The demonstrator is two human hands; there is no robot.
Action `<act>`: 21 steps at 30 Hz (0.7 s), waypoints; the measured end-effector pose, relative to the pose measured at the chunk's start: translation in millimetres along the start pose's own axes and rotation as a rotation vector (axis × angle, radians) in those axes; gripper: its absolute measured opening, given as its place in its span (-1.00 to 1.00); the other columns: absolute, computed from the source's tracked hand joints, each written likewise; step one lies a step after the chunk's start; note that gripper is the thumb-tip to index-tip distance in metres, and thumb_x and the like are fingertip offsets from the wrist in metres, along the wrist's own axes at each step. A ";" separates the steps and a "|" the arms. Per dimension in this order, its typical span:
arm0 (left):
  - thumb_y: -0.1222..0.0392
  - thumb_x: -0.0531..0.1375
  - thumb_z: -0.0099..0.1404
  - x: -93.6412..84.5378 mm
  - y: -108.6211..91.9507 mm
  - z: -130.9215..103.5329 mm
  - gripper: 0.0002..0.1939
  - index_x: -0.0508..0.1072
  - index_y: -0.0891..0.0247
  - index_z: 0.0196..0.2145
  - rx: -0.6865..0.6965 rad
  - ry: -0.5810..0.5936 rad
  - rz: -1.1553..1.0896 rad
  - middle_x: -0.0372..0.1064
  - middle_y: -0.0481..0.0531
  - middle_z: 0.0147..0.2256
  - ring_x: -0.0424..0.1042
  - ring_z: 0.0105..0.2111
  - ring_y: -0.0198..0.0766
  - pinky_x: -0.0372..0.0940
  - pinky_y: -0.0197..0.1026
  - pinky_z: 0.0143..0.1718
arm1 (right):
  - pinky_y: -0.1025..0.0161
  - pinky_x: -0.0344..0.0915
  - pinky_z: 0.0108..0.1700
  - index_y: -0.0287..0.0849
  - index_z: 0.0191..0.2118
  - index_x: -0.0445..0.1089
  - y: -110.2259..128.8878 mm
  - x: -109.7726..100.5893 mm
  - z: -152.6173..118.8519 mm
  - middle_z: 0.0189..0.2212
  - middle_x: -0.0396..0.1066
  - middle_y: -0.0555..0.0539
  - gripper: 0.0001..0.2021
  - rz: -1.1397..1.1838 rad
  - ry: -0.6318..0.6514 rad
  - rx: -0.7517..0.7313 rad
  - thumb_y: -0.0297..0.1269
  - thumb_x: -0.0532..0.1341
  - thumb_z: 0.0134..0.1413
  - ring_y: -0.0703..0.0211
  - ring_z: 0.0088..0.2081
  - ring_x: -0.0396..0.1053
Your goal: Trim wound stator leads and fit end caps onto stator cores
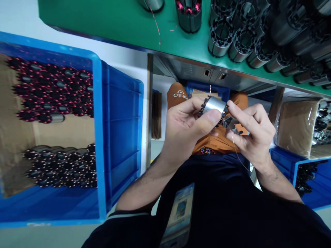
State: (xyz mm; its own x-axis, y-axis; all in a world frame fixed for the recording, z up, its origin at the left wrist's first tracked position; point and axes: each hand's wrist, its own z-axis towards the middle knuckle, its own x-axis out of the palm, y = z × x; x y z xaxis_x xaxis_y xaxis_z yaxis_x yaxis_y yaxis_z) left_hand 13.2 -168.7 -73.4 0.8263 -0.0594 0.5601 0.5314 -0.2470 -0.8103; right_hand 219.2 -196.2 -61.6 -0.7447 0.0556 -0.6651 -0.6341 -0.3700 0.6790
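Above my lap, my left hand (184,129) is wrapped round a silver metal cylinder (215,105) with black slotted ends, lying sideways with the thumb across its front. My right hand (250,129) is at the cylinder's right end, its index fingertip touching the black rim. Between the right thumb and fingers is a small grey metallic object (234,125), partly hidden. A thin copper wire (236,150) runs from the cylinder's right end past the right thumb and down toward the wrist.
Many similar cylinders (221,36) stand on the green table (124,26) ahead. A blue crate (99,137) at the left holds wound parts. Another blue crate (286,167) and a plastic-wrapped carton (296,127) are at the right.
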 end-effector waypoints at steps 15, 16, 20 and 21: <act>-0.32 0.59 0.36 -146.5 -58.7 -61.4 -0.40 0.37 0.12 -0.19 0.465 -0.584 0.811 0.60 -0.09 -0.23 0.67 -0.26 -0.25 0.56 -0.16 -0.16 | -0.07 0.67 0.02 -0.03 0.78 0.13 -42.6 -11.9 -9.7 0.19 0.63 -0.30 -0.11 -0.120 0.421 0.256 -0.01 0.34 0.48 -0.11 -0.08 0.65; -0.29 0.63 0.30 -172.9 -79.4 -75.9 -0.37 0.37 0.10 -0.14 0.477 -0.616 0.933 0.59 -0.11 -0.21 0.65 -0.23 -0.26 0.54 -0.15 -0.14 | -0.08 0.67 0.02 -0.03 0.76 0.17 -47.7 -12.0 -11.5 0.15 0.65 -0.29 -0.13 -0.148 0.433 0.250 0.02 0.33 0.48 -0.11 -0.11 0.65; -0.21 0.67 0.17 -256.8 -146.1 -119.8 -0.28 0.50 0.09 0.11 0.249 -0.610 1.345 0.70 0.01 0.03 0.71 0.04 -0.04 0.60 0.06 0.14 | -0.03 0.64 -0.15 0.01 0.70 0.29 -60.2 -5.1 -13.5 -0.05 0.65 -0.21 -0.19 -0.213 0.439 0.174 0.18 0.27 0.49 -0.05 -0.28 0.61; -0.17 0.64 0.19 -272.3 -153.6 -125.5 -0.33 0.56 0.13 0.12 0.137 -0.571 1.419 0.73 0.07 0.07 0.72 0.07 0.01 0.60 0.12 0.22 | -0.01 0.63 -0.20 0.03 0.70 0.29 -61.0 -2.5 -13.0 -0.06 0.65 -0.20 -0.17 -0.217 0.439 0.146 0.24 0.26 0.49 -0.05 -0.29 0.62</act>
State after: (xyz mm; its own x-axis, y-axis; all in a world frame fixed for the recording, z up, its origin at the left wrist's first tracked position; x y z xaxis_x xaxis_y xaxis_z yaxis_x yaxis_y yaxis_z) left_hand -316.8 -236.0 -79.7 0.5929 0.2133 -0.7765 -0.7454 -0.2194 -0.6295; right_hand 262.4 -185.8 -105.5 -0.4546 -0.2893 -0.8424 -0.8106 -0.2576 0.5259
